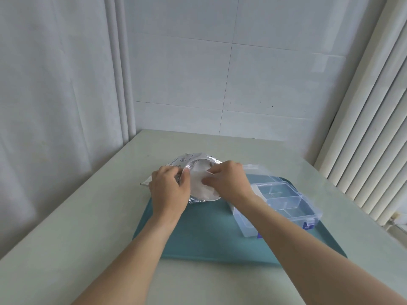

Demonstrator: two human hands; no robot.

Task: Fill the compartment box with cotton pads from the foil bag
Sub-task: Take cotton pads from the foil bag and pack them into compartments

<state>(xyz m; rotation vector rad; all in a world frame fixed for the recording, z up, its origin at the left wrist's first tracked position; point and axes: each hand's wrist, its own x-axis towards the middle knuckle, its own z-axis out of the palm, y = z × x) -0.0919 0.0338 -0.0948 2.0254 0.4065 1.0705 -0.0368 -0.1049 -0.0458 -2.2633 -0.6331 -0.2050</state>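
The foil bag [193, 160] I hold is crinkled, shiny silver; the cotton pad [201, 187] looks soft, matt white. The box [284, 203] is clear glossy plastic, the tray [204, 234] matt teal, the table [92, 216] smooth pale.

A crinkled silver foil bag [193, 160] lies at the far left edge of the teal tray [198, 234], its mouth held open. A round white cotton pad [201, 188] sticks out of it. The clear plastic compartment box [284, 201], lid open, sits along the tray's right edge.
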